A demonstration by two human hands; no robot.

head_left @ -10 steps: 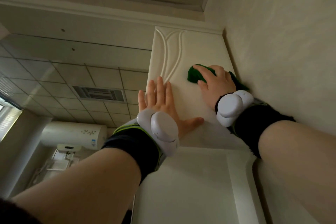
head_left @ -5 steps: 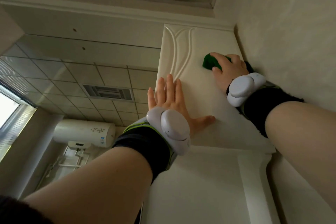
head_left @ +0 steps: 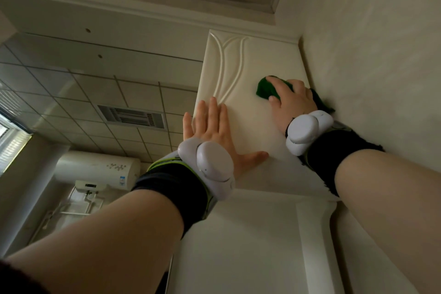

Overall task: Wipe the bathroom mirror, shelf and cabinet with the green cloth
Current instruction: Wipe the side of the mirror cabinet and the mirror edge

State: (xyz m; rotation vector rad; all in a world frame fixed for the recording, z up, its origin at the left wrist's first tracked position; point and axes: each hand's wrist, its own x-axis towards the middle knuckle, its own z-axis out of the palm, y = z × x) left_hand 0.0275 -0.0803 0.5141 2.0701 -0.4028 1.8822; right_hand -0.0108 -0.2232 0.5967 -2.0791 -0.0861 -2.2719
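Observation:
I look steeply up at a cream cabinet point(head_left: 253, 67) with a carved leaf pattern, set in the corner against the right wall. My right hand point(head_left: 292, 100) holds the bunched green cloth point(head_left: 266, 89) against the cabinet's upper door near the wall, fingers curled over it. A dark tail of cloth pokes out behind the wrist. My left hand point(head_left: 214, 133) lies flat on the door's left edge, fingers straight and thumb spread. Both wrists carry white trackers and black bands. No mirror or shelf is visible.
A lower cabinet panel point(head_left: 250, 246) fills the bottom centre. The textured right wall point(head_left: 381, 55) meets the cabinet. A tiled ceiling with a vent point(head_left: 131, 117) is at left, a white water heater point(head_left: 95, 169) below it, and a window point(head_left: 9, 141) at far left.
My right hand with the cloth moved up the door and has come back down slightly. My left hand stays flat on the door. The view shifted a little.

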